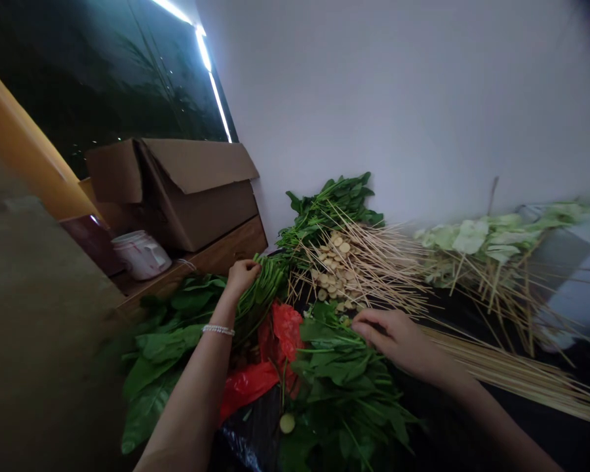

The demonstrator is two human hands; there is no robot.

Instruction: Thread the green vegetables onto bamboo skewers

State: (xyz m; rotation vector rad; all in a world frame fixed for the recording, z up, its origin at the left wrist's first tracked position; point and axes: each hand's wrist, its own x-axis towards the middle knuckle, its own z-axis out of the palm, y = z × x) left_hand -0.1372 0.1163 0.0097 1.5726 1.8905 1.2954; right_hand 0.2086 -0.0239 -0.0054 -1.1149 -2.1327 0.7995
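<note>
My left hand (242, 278), with a beaded bracelet at the wrist, is closed in a pinch at the stems (260, 285) of a pile of leafy greens. Broad leaves (170, 347) of that pile spread below and left of the wrist. On the other side, my right hand (393, 337) has its fingers bent together at the upper edge of a second bunch of leafy greens (347, 387); its fingertips are partly hidden, and they seem to grip a stem there. Between the two bunches lies a crumpled red plastic bag (286, 331).
Skewered pale round slices (334, 272) lie behind, with more greens (334, 196) against the wall. Skewered cabbage leaves (472, 236) and loose bamboo sticks (516, 377) are at right. A cardboard box (206, 210) and a white jar (141, 255) stand left. One slice (287, 423) lies in front.
</note>
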